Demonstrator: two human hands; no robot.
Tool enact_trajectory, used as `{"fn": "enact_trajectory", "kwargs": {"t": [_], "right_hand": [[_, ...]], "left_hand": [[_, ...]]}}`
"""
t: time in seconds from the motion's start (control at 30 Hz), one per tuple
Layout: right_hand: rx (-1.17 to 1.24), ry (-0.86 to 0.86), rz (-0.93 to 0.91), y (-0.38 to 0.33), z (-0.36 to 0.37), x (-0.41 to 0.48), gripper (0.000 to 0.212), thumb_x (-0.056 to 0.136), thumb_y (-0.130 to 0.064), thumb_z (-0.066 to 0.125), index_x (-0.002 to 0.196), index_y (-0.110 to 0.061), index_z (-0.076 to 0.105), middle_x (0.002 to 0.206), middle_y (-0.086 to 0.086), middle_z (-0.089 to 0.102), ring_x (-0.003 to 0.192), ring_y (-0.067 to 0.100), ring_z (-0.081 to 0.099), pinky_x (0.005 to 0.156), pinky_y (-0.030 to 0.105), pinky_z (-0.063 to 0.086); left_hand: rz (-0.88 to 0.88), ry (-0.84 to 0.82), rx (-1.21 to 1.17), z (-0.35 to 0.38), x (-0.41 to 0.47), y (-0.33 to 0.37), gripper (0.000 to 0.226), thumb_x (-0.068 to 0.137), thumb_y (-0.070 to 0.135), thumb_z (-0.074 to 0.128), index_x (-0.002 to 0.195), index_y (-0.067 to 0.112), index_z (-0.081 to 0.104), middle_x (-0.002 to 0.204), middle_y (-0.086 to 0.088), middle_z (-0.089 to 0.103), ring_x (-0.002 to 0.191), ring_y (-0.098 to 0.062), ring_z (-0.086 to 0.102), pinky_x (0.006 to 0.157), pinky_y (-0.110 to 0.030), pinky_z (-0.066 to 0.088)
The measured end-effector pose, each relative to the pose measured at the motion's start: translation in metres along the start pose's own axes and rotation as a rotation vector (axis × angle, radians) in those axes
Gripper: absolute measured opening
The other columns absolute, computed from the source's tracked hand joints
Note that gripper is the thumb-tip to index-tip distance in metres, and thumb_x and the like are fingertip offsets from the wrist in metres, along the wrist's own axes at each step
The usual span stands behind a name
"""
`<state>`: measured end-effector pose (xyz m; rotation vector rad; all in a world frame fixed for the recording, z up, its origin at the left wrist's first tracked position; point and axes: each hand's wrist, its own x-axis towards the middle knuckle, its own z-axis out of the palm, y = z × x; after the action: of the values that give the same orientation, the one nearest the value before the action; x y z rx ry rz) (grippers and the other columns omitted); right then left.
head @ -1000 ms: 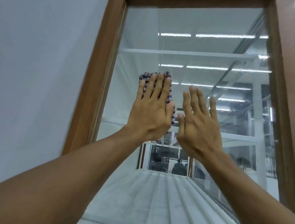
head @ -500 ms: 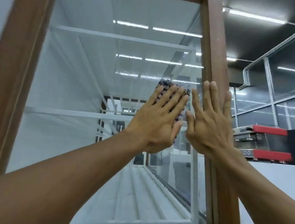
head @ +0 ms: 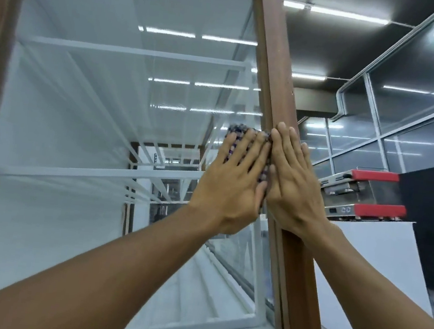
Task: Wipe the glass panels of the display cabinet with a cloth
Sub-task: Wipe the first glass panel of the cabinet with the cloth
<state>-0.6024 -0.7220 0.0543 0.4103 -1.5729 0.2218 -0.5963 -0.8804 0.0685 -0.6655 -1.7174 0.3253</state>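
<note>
The left hand (head: 232, 190) lies flat with straight, spread fingers, pressing a blue-and-white checked cloth (head: 237, 130) against the glass panel (head: 95, 110). The cloth sits at the panel's right edge, touching the brown wooden frame (head: 278, 63). The right hand (head: 291, 189), fingers also straight and holding nothing, rests flat on that frame post, just beside the left. Wide smooth glass stretches away to the left. Behind it run white slatted shelves (head: 101, 171). Far right, a red-and-metal machine (head: 364, 194) stands on a white worktop (head: 379, 253).
</note>
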Motion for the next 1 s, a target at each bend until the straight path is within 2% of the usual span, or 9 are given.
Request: {"fn": "enact_trajectory", "kwargs": {"t": [0.17,0.3,0.4,0.5,0.67,0.8,0.93,1.0], "right_hand": [[-0.097,0.005,0.047,-0.01,0.001,-0.012,0.063,0.103,-0.028,0.018,0.161,-0.009,0.005,0.171,0.009,-0.001,0.158,0.018,-0.006,0.129,0.045,0.001],[-0.174,-0.029,-0.008,-0.041,0.012,-0.015,0.064,0.103,-0.033,0.013,0.16,-0.005,0.009,0.17,0.014,0.003,0.158,0.024,-0.002,0.128,0.05,0.003],[-0.168,-0.011,0.014,-0.059,0.023,-0.007,0.063,0.102,-0.035,0.013,0.159,-0.008,0.007,0.169,0.013,0.004,0.158,0.025,-0.001,0.127,0.055,0.0],[-0.097,-0.009,-0.02,-0.081,0.037,-0.001,0.065,0.101,-0.035,0.014,0.159,-0.007,0.007,0.169,0.014,0.002,0.158,0.026,-0.002,0.126,0.05,-0.006],[-0.073,-0.027,-0.074,-0.126,0.06,0.007,0.067,0.101,-0.038,0.011,0.161,-0.009,0.009,0.17,0.012,0.003,0.158,0.026,-0.002,0.126,0.058,0.001],[-0.067,-0.009,-0.16,-0.175,0.083,0.013,0.069,0.104,-0.043,-0.002,0.161,-0.008,0.018,0.169,0.015,0.011,0.158,0.029,0.006,0.125,0.06,0.006],[-0.084,-0.048,-0.219,-0.229,0.109,0.023,0.066,0.102,-0.038,0.021,0.161,-0.009,0.018,0.169,0.016,0.006,0.158,0.03,0.004,0.124,0.061,0.005],[-0.08,-0.066,-0.253,-0.251,0.116,0.026,0.067,0.1,-0.036,0.021,0.162,-0.01,0.016,0.169,0.016,0.004,0.158,0.031,0.002,0.124,0.062,0.003]], "left_hand": [[0.026,0.021,-0.006,0.003,-0.028,-0.008,0.068,0.106,0.046,0.006,0.164,0.014,-0.008,0.171,-0.007,-0.018,0.157,-0.02,-0.024,0.128,-0.046,-0.012],[-0.018,0.072,-0.029,0.002,-0.042,-0.023,0.067,0.106,0.044,0.007,0.165,0.014,-0.002,0.172,-0.007,-0.011,0.159,-0.02,-0.018,0.13,-0.048,-0.003],[-0.05,0.101,-0.038,-0.002,-0.053,-0.041,0.067,0.106,0.044,0.009,0.165,0.014,0.003,0.173,-0.007,-0.007,0.16,-0.02,-0.013,0.13,-0.048,0.0],[-0.071,0.138,-0.019,-0.006,-0.066,-0.063,0.066,0.107,0.043,0.015,0.165,0.014,0.009,0.174,-0.007,-0.001,0.161,-0.02,-0.007,0.13,-0.047,0.002],[-0.148,0.14,0.027,-0.016,-0.095,-0.106,0.067,0.107,0.043,0.018,0.165,0.013,0.008,0.174,-0.007,-0.001,0.161,-0.02,-0.007,0.131,-0.047,0.002],[-0.212,0.13,0.032,-0.024,-0.134,-0.146,0.067,0.107,0.042,0.021,0.165,0.013,0.006,0.174,-0.007,-0.002,0.161,-0.019,-0.008,0.131,-0.048,0.003],[-0.325,0.136,0.084,-0.04,-0.174,-0.195,0.067,0.107,0.042,0.019,0.165,0.012,0.004,0.174,-0.006,-0.004,0.16,-0.018,-0.009,0.131,-0.048,0.001],[-0.405,0.138,0.143,-0.047,-0.19,-0.213,0.068,0.107,0.042,0.017,0.165,0.011,0.003,0.174,-0.006,-0.004,0.16,-0.017,-0.009,0.13,-0.047,-0.002]]}}
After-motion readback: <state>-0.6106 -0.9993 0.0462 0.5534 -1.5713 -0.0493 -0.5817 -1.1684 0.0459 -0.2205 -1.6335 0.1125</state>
